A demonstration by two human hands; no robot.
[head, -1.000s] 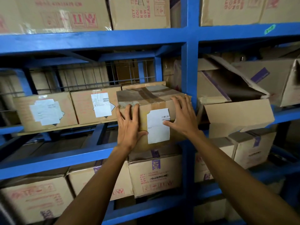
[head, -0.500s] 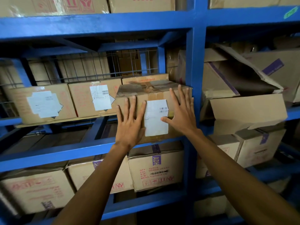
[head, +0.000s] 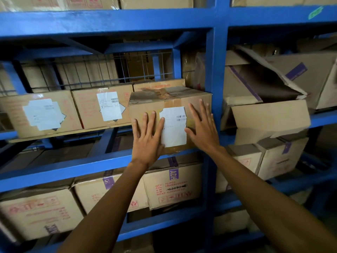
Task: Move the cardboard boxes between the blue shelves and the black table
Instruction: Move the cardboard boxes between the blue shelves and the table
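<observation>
A taped cardboard box point(head: 145, 105) with a white label stands on the middle level of the blue shelves point(head: 73, 167), hard against the blue upright post point(head: 217, 70). My left hand point(head: 147, 137) lies flat on the box's front face, left of the label, fingers spread and pointing up. On the right part of that face my right hand point(head: 202, 128) is pressed flat in the same way. Neither hand wraps around the box. The black table is out of view.
Two labelled boxes point(head: 42, 114) point(head: 104, 106) stand in a row to the left on the same level. A torn, open box point(head: 264, 99) sags in the right bay. More boxes point(head: 173, 185) fill the level below and the level above. A wire grid closes the back.
The box has slid deeper into the shelf. Both hands have gone from holding its sides to lying flat on its front face.
</observation>
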